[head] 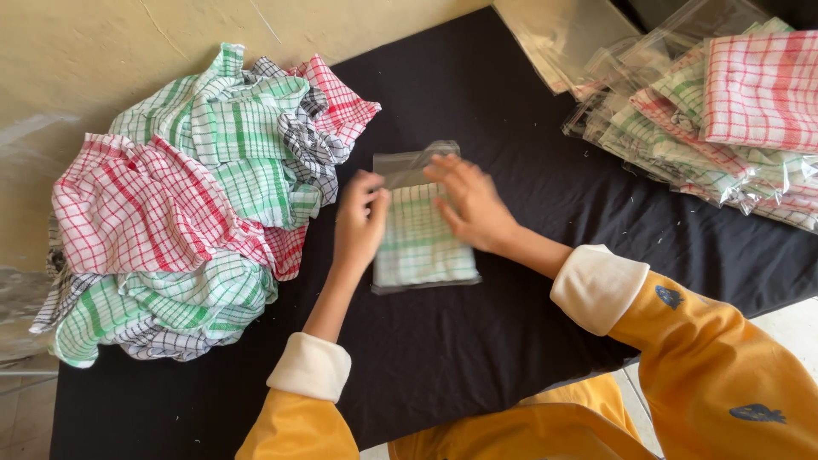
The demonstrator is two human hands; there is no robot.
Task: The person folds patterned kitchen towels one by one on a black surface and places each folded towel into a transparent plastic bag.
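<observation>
A folded green-and-white checked cloth sits inside a clear plastic bag (pixel 422 247) lying flat on the black table cover (pixel 477 341). My left hand (pixel 359 223) grips the bag's left edge near its open top. My right hand (pixel 470 203) lies flat on the bag's upper right part, fingers spread, pressing it down. The bag's open flap (pixel 407 162) sticks out beyond my fingers. Both my sleeves are orange with cream cuffs.
A loose heap of red, green and grey checked cloths (pixel 196 196) lies at the left. Several bagged cloths (pixel 724 128) are stacked at the upper right, beside empty clear bags (pixel 567 34). A pale wall runs along the upper left.
</observation>
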